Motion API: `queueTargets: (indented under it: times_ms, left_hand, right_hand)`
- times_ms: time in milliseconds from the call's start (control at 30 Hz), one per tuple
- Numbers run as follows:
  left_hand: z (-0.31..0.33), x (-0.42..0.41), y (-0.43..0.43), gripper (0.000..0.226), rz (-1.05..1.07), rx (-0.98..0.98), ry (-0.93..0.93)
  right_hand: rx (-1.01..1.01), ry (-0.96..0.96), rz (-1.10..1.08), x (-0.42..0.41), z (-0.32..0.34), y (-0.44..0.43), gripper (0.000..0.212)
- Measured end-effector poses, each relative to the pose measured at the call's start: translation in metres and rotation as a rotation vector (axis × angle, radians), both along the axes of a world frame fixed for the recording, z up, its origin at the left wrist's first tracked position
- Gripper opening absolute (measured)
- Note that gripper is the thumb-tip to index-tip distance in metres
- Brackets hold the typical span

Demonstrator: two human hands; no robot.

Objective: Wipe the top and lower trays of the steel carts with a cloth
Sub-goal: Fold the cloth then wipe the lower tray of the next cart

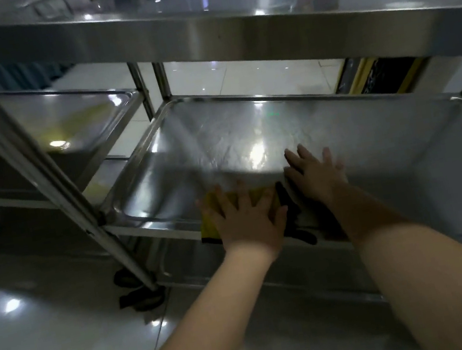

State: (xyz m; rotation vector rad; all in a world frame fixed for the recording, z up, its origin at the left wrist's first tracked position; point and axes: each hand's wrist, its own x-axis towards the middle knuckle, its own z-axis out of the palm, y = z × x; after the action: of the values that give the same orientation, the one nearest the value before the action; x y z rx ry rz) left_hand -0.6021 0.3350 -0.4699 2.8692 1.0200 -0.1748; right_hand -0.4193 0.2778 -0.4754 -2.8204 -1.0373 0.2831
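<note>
— What takes up most of the view?

— A pale glossy tiled floor point(53, 339) with lamp glare on it, and on it a tall stainless steel cart point(51, 173). Its long axis runs left to right. Its flat top tray point(231, 29) spans the far upper part of the view, and its shallow rimmed lower tray point(217, 134) lies below, streaked and shiny.

— Anything beside it?

— A second steel cart's tray point(69, 115) stands just to the left, with a yellowish reflection in it.

— And the cloth?

— A yellow cloth with a black edge point(260, 197) lies at the near rim of the lower tray, stretched left to right along that rim. Its near edge hangs over the rim towards the person.

— How do the hands sit on it?

— Both lie flat with fingers spread apart, clasping nothing. The left hand point(246, 220) presses on the yellow part. The right hand point(317, 173) presses just to the right and slightly farther in, fingers pointing far. What is under its palm is too blurred to tell.
</note>
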Motion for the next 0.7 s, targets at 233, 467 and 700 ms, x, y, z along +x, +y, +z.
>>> queueTargets:
  times_ms: [233,467,700]
  left_hand:
    - [0.011,0.098,0.124,0.06,-0.098,-0.084,-0.006]
    - [0.002,0.05,0.08,0.057,-0.183,-0.018,0.004]
    - [0.006,0.053,0.096,0.059,-0.166,0.028,0.035]
  right_hand:
    - [-0.037,-0.096,0.001,0.004,-0.017,0.002,0.055]
    - [-0.047,-0.115,0.007,0.004,-0.014,0.001,0.054]
    - [-0.04,-0.126,0.015,-0.005,-0.017,0.002,0.056]
